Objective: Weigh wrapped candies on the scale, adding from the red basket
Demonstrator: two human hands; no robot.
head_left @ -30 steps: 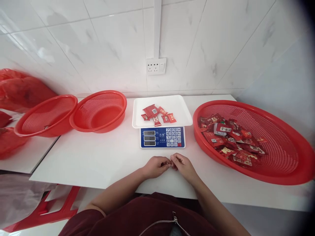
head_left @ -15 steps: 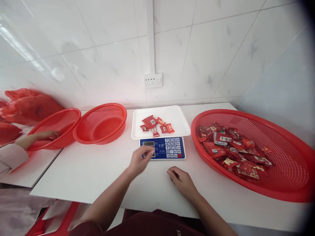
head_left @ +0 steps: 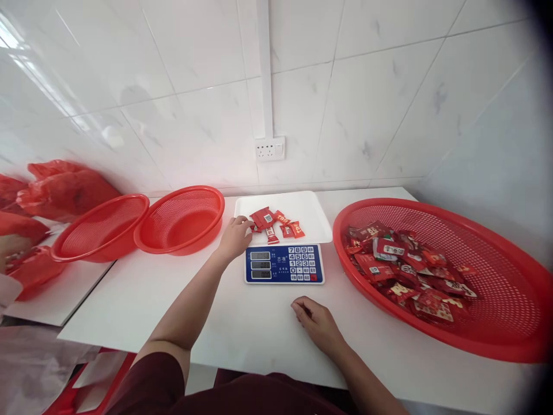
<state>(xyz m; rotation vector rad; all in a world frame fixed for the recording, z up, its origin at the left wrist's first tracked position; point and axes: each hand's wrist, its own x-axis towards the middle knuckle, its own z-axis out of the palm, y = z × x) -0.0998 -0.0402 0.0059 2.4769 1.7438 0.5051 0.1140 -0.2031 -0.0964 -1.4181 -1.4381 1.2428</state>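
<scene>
My left hand (head_left: 237, 235) reaches over the left front edge of the scale's white tray (head_left: 309, 213). Its thumb and fingers close on a small red snack packet (head_left: 256, 229) at the left end of a little group. Beside it on the tray lie a larger red packet (head_left: 262, 218), a red-and-white packet (head_left: 272, 235) and several orange-red ones (head_left: 297, 229). The scale's blue keypad panel (head_left: 284, 264) faces me, its displays uncovered. My right hand (head_left: 317, 323) rests on the table, fingers curled, with nothing visible in it.
On the right stands a large red basket (head_left: 510, 288) holding many wrapped snacks. Two red baskets (head_left: 179, 222) (head_left: 101, 230) stand to the left. Red plastic bags (head_left: 69, 190) and a co-worker's hand (head_left: 11, 248) are at the far left. A socket (head_left: 270, 148) sits on the wall.
My left hand has moved from above the scale's display to the packets at the tray's left. My right hand stays put. The co-worker's hand has left the far-left basket for a red bag.
</scene>
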